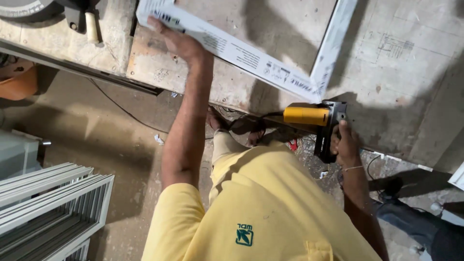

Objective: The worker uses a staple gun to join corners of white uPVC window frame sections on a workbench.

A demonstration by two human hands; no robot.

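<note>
Along the tabletop edge: you stand close against the worn wooden tabletop, so both arms reach the joint without stretching.
Frame corner: two white frame profiles meet in a mitred corner just in from the near edge of the tabletop, where a tool can come at the joint from the side.
Long profile: it runs from the corner up and away to the left, lying flat on the boards, its printed protective film facing up.
Short profile: the second white bar runs up from the corner and out of view at the top.
Left hand: your left hand lies palm down on the far end of the long profile, fingers spread and pressing rather than wrapped around it; held so, it would keep the bar from sliding or lifting.
Right hand: your right hand is closed around the black grip of a power tool with a yellow body.
Tool position: its nose sits right against the outside of the mitred corner, level with the profiles, which suits working into the joint from the side.
Cable: a dark lead trails from the tool back under the tabletop edge, clear of the frame.
Finished work: louvred white frames are stacked on the floor at your lower left, well apart from the joint and out of your way.
Far left: part of a machine sits on a neighbouring tabletop, too cropped to name.
Floor: dusty concrete with scraps near your sandalled foot.
</note>
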